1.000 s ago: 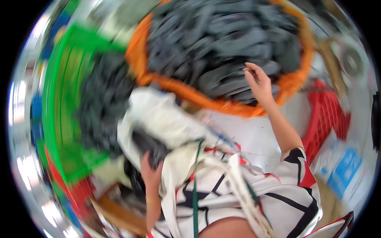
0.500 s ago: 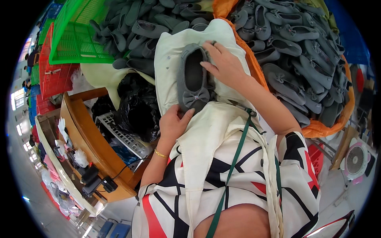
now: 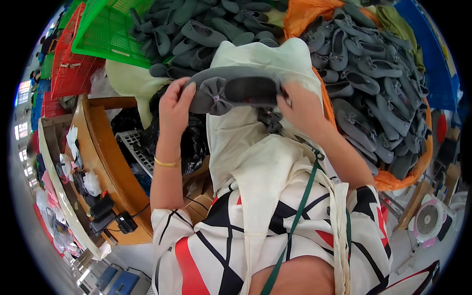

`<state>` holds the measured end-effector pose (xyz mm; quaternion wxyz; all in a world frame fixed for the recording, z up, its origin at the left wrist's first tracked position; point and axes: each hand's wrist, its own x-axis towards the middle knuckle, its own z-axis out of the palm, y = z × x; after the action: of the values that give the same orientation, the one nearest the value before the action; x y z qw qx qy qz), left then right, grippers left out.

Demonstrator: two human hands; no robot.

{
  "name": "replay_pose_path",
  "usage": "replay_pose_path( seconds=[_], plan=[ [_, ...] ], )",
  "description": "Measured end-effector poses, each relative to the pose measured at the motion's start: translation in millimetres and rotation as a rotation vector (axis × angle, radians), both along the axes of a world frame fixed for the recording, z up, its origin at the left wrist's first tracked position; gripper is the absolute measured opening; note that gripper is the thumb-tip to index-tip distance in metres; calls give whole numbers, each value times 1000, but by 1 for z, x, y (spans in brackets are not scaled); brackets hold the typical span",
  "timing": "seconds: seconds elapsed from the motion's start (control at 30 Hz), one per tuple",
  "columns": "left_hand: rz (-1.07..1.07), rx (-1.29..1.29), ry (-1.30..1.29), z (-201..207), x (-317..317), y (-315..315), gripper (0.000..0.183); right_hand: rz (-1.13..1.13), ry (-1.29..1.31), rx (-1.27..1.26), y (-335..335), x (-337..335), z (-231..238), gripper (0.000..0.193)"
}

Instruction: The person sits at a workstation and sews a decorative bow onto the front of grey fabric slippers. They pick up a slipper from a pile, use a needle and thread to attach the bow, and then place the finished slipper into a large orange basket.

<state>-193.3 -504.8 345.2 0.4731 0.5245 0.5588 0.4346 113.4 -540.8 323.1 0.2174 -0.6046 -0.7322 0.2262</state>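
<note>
I hold a grey flat shoe (image 3: 248,92) sideways above my lap, its opening facing me. My left hand (image 3: 175,105) is closed on the toe end, beside the fabric bow (image 3: 216,97). At the heel end, the fingers of my right hand (image 3: 301,107) are pinched on the edge. Under the shoe, a cream cloth (image 3: 231,132) covers my lap. Part of another dark grey piece with a bow (image 3: 270,119) lies on that cloth, mostly hidden. Small metal snips (image 3: 318,154) hang from a green cord (image 3: 300,204) near my right forearm.
Loose grey shoes (image 3: 196,37) are heaped ahead by a green crate (image 3: 110,42). An orange sack (image 3: 415,169) full of similar shoes stands at my right. To the left are a wooden drawer unit (image 3: 105,157), a black plastic bag (image 3: 194,142) and a red crate (image 3: 69,69). A fan (image 3: 427,219) stands far right.
The shoe has been lifted off my lap and turned from toe-toward-me to sideways, toe left. My left hand has moved up and left; my right hand has moved to the heel.
</note>
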Motion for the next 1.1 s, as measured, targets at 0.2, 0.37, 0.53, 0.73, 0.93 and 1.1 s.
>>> replay_pose_path(
  seconds=[0.2,0.37,0.53,0.73,0.93,1.1],
  plan=[
    [-325,-127,233,-35,2,52,27,124,178,-126,-44,0,-1,16],
    [111,474,618,-38,36,35,24,31,346,-198,-27,-1,14,14],
    [-114,200,599,-15,48,-6,33,142,361,-141,-11,-23,5,16],
    [-196,272,733,-31,47,-12,21,276,8,-94,14,-72,-3,27],
    [-216,32,370,-28,40,-1,18,260,24,-83,25,-89,-30,26],
    [-285,22,606,-16,38,-5,17,322,88,-127,41,-61,6,25]
  ],
)
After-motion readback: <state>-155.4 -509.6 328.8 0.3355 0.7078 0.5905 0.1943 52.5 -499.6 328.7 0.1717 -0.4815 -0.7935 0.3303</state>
